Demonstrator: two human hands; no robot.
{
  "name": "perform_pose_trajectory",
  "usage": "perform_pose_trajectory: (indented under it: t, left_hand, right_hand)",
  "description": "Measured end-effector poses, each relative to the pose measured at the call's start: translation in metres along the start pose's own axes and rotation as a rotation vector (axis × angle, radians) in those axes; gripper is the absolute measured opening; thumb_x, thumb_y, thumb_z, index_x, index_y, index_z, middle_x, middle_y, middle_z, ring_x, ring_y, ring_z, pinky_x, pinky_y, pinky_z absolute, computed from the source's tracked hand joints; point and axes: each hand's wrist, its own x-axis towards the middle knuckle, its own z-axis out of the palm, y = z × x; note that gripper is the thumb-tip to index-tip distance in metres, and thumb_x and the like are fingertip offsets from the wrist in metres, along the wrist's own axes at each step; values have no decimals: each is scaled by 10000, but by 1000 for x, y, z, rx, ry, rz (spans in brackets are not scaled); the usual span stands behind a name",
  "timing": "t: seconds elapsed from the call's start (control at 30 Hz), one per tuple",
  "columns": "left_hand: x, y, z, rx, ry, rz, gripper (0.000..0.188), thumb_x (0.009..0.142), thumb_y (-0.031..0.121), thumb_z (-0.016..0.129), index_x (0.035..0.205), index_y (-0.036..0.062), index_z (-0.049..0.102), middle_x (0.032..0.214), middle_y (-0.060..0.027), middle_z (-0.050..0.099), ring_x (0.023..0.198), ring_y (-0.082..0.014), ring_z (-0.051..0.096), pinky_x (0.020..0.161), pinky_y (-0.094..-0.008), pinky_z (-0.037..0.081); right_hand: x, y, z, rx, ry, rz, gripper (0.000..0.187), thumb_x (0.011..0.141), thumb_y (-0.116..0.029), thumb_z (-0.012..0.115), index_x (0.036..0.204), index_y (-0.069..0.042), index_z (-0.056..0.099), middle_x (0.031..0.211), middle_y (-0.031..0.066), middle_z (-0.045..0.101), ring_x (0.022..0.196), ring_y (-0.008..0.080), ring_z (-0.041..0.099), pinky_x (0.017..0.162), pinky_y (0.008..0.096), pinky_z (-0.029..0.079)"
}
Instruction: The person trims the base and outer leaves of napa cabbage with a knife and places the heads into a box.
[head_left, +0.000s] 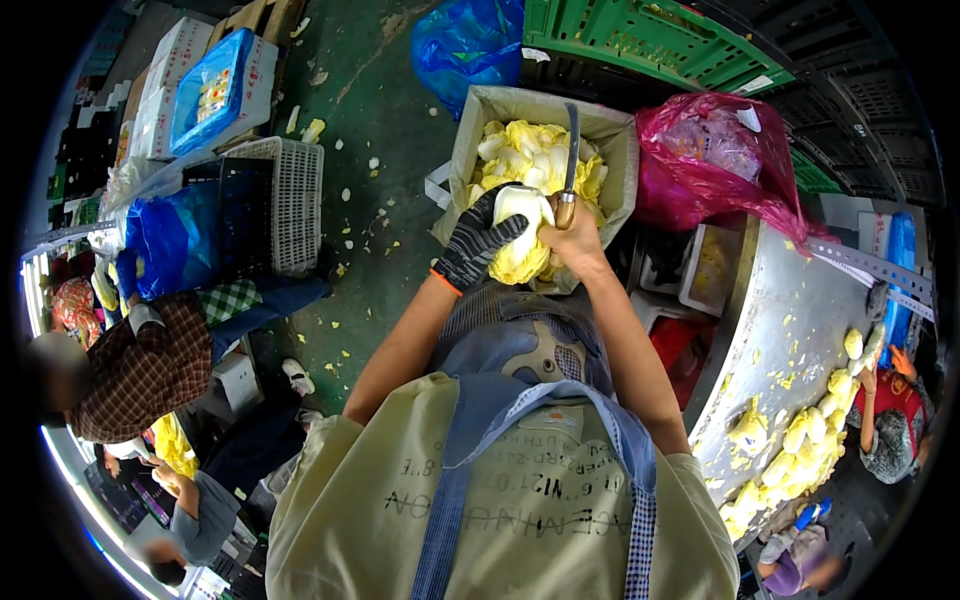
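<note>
My left hand (478, 243), in a black and grey knit glove with an orange cuff, grips a napa cabbage (520, 262). Its white base points away from me and its yellow leaves toward me. My bare right hand (577, 243) is closed round the wooden handle of a knife (572, 150), just right of the cabbage. The blade stands away from me, over the bin. Both hands are above the near side of a lined bin (622, 165) that holds many loose yellow-white cabbage leaves (537, 150).
On the right, a metal table (745, 375) bears several napa cabbages (790, 470). A pink bag (690, 185) adjoins the bin, with a blue bag (465, 50) and green crate (640, 40) beyond it. At left stand crates (298, 200). People work on both sides; leaf scraps litter the green floor.
</note>
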Motion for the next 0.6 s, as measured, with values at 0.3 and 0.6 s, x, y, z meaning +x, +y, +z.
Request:
perform_pose_trajectory:
  t: [0.3, 0.6]
  left_hand:
    - [7, -33, -8, 206, 134, 72, 552, 690, 182, 738, 1141, 18, 465, 1071, -74, 542, 968, -163, 525, 840, -280, 431]
    - [-1, -16, -9, 82, 119, -76, 461, 716, 181, 712, 1096, 0, 525, 1009, -76, 593, 926, -158, 551, 822, -284, 454]
  right_hand:
    - [-2, -8, 3, -407, 66, -59, 264, 679, -25, 610, 912, 22, 494, 799, 47, 557, 708, 124, 520, 666, 263, 440]
    - [10, 7, -3, -331, -34, -15, 226, 670, -24, 618, 861, 7, 501, 735, 11, 511, 659, 99, 474, 625, 247, 428]
